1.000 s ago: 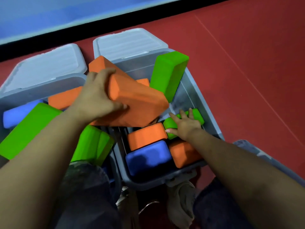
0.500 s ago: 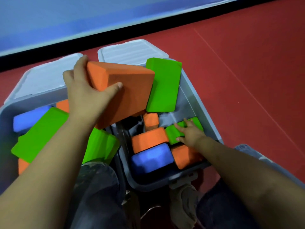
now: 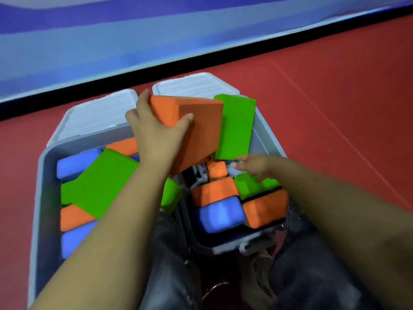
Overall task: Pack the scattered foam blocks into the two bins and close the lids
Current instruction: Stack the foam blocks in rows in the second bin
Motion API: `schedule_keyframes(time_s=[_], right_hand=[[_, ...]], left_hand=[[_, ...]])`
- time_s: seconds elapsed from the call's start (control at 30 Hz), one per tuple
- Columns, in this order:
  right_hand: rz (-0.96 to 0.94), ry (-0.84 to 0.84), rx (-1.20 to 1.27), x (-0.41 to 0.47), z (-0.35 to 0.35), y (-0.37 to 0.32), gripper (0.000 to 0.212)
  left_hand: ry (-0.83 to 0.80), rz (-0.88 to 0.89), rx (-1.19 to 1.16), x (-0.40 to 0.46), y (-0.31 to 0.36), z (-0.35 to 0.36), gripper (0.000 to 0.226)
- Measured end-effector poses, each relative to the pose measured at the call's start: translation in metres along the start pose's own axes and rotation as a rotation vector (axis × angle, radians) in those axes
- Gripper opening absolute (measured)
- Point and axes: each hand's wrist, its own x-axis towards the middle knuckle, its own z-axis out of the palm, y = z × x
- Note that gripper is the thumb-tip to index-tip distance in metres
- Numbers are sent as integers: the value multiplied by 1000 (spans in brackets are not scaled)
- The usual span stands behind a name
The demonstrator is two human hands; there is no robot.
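The left hand (image 3: 154, 139) grips a large orange foam block (image 3: 196, 133), thumb on its near face and fingers wrapped over the far end, holding it tilted above the gap between the two grey bins. Just right of it a tall green block (image 3: 234, 126) stands upright in the right bin (image 3: 271, 135), leaning against the bin's far-right wall and touching the orange block's edge. The right hand (image 3: 252, 164) reaches into the right bin with fingers loosely spread, hovering over a small green block (image 3: 248, 184); motion blur hides whether it touches anything. Lower in that bin lie an orange block (image 3: 212, 191), a blue block (image 3: 220, 213) and another orange block (image 3: 263, 209), packed side by side. The left bin (image 3: 39, 198) holds a big green block (image 3: 98, 182) lying tilted over blue and orange blocks. Both lids (image 3: 100, 113) hang open behind the bins, resting on the red floor (image 3: 335, 97). The person's dark trousers (image 3: 301, 276) show between the forearms, at the bottom of the view
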Motion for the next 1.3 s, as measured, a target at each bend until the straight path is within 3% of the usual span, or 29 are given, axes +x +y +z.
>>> schedule_keyframes(time_s=[0.13, 0.27, 0.33, 0.4, 0.47, 0.53, 0.6, 0.7, 0.8, 0.87, 1.03, 1.2, 1.3], right_hand=[[19, -105, 775, -57, 3, -42, 78], [-28, -271, 1048, -103, 29, -65, 88], [-142, -296, 1149, -115, 41, -74, 79], [-297, -173, 1161, -121, 47, -82, 79], [-387, 0, 1149, -126, 50, -88, 78], [-432, 118, 1130, -129, 46, -90, 73], [-450, 227, 1108, -129, 35, -89, 83], [-478, 508, 1065, -121, 6, -82, 75], [-477, 902, 648, -106, -26, -58, 79], [-471, 1027, 406, -98, -50, -40, 78], [-426, 1101, 196, -80, -99, -4, 73], [-371, 1007, 148, -58, -101, 23, 64], [-381, 986, 106, -48, -106, 26, 59]], left_hand=[[148, -349, -236, -8, 6, -12, 95], [259, -699, -907, -22, 13, -16, 76], [208, -812, -1094, -30, 15, -14, 79], [104, -873, -1137, -36, 12, -11, 92], [16, -899, -1110, -37, 13, -7, 85], [-80, -920, -1028, -38, 23, -10, 57], [-246, -941, -941, -40, 29, -7, 37], [-421, -913, -775, -34, 20, 5, 40], [-409, -834, -628, -19, 4, 19, 41], [-356, -717, -443, -8, -16, 32, 30], [-385, -374, 104, -5, -75, 61, 44], [-488, -155, 195, 33, -66, 121, 37], [-557, -178, 172, 63, -57, 176, 70]])
